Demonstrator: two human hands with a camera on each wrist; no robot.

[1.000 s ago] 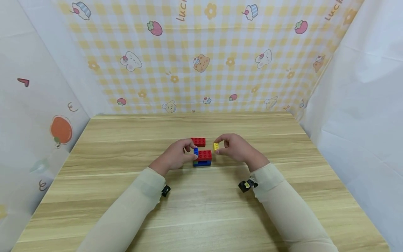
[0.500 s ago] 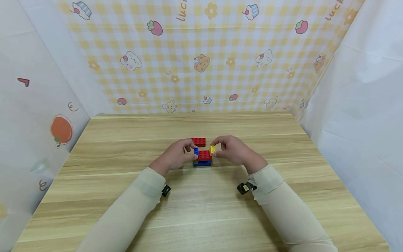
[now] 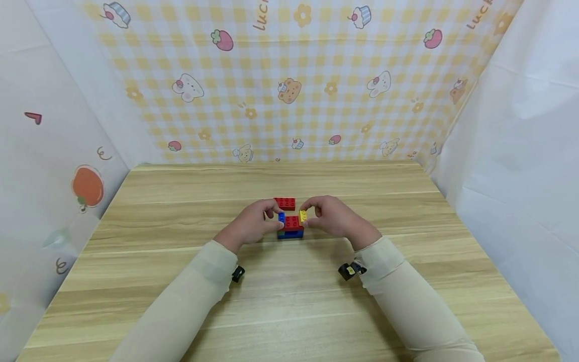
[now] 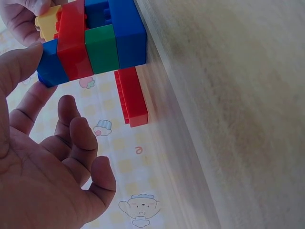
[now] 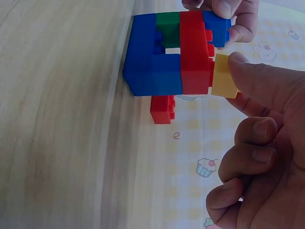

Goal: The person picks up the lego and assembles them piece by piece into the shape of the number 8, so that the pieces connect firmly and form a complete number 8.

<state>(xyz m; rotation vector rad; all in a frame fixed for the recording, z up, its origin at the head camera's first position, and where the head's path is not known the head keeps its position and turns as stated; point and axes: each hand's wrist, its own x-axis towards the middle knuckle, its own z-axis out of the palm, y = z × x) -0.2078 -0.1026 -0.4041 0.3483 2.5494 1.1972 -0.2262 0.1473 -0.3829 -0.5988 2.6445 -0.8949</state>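
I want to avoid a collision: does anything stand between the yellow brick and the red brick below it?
Nothing visible does. The right hand holds the yellow brick over one end of the red brick, with only red studs showing between. The small blue brick is at the opposite end.

- Small screened-off tabletop space; the building around it cannot be told.
- Wood-grain worktop, enclosed on three sides.
- Yellow-checked cloth with printed cupcakes and strawberries, along the far edge.
- Printed white sheet beyond the left edge; plain white sheet beyond the right edge.
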